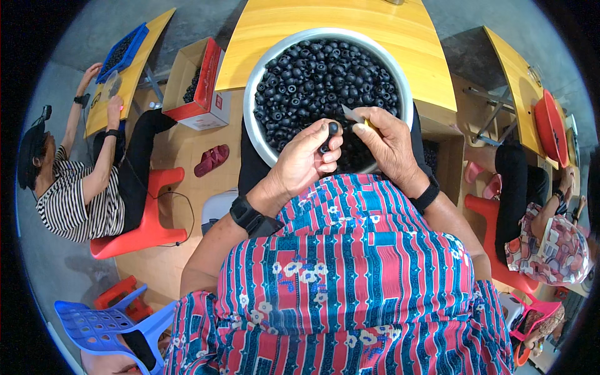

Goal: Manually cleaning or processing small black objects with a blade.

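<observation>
A wide metal basin (250, 103) sits in front of me, filled with glossy black beads (319, 78) that have round holes. My left hand (300, 159) is closed over the near part of the basin and pinches a black bead (332, 128) between thumb and forefinger. Another dark bead (324, 149) shows among its curled fingers. Close by on the right, my right hand (395, 142) grips a small knife (351, 114). Its short silver blade points up and left, and a bit of yellow handle shows under the fingers. The blade appears apart from the pinched bead.
Beyond the basin is a yellow wooden table (369, 15). At left stand a red-and-white carton (206, 103) and a maroon slipper (211, 160). One person (94, 194) sits at a left table with a blue tray (122, 53); another (550, 244) sits at right near a red basin (550, 128).
</observation>
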Motion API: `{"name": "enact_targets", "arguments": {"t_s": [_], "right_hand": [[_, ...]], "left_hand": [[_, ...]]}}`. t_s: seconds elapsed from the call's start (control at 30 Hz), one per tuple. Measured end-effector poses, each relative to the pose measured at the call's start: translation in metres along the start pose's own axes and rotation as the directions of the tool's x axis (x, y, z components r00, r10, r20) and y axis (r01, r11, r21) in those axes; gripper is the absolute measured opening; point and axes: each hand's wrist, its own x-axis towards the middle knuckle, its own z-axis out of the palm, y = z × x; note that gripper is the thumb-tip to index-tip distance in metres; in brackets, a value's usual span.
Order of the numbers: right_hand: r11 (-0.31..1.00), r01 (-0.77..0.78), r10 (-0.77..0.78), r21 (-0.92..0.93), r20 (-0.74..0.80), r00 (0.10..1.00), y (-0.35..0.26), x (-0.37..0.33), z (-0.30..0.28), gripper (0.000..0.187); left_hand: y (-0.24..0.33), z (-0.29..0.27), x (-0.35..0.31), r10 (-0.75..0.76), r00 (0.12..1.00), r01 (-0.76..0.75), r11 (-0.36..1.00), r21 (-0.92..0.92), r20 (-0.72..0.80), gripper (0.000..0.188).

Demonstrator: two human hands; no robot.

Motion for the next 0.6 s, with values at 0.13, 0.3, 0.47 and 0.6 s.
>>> {"name": "enact_targets", "arguments": {"t_s": [0.13, 0.3, 0.47, 0.6], "right_hand": [[0.995, 0.07, -0.06, -0.072, 0.128, 0.99, -0.016, 0.001, -0.004, 0.035], [0.965, 0.147, -0.113, -0.217, 0.161, 0.98, -0.016, -0.001, -0.002, 0.043], [0.932, 0.218, -0.173, -0.29, 0.174, 0.97, -0.015, -0.003, 0.0, 0.044], [0.916, 0.251, -0.203, -0.314, 0.178, 0.963, -0.013, -0.005, 0.0, 0.046]], "left_hand": [[-0.003, -0.006, 0.0, 0.026, 1.0, -0.026, 1.0, -0.001, 0.001, 0.02], [-0.005, -0.005, 0.0, 0.023, 0.998, -0.026, 0.998, -0.055, -0.058, 0.02], [-0.005, -0.012, 0.001, 0.036, 0.999, -0.038, 0.998, -0.056, -0.031, 0.016], [-0.006, -0.01, 0.001, 0.027, 0.999, -0.03, 0.996, -0.079, -0.042, 0.015]]}}
